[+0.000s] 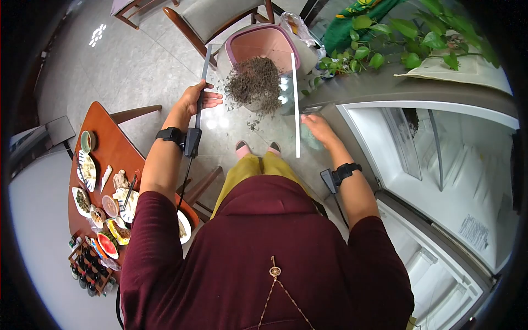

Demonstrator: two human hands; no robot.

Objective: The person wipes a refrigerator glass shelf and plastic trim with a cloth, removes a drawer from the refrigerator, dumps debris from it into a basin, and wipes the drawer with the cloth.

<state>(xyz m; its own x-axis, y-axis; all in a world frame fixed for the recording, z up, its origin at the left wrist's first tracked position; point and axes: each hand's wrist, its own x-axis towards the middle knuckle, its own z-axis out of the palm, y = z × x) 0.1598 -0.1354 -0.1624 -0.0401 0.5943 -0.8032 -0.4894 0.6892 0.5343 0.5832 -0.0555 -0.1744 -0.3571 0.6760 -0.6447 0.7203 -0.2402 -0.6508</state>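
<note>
Between both hands, out over the grey tile floor (121,63), sits the clear flat panel (287,104) with a grey edge strip (203,69) on the left and a white edge strip (297,110) on the right. Glass or plastic, can't tell.

Status, my read: lift is done, panel carried clear and taking its load, a loose heap of dark, dry-looking bits (254,85). Left: heap not tipped off, panel not set down. Few bits lie scattered off the near side of the heap. Pink basin with purple rim (261,36) shows beyond and partly behind the heap; I can't judge the height gap. Silver-grey refrigerator with white interior (467,165) stands open on my right.

Fingers: my left hand (193,99) has the grey strip, fingers loosely spread and reaching inward past it, seemingly under the panel. My right hand (318,129) is at the white strip, fingertips against its outer side, hold looks light; the tips are partly hidden, so exact closure I can't tell. Heap lies between the hands, nearer the left fingertips, touching neither.
</note>
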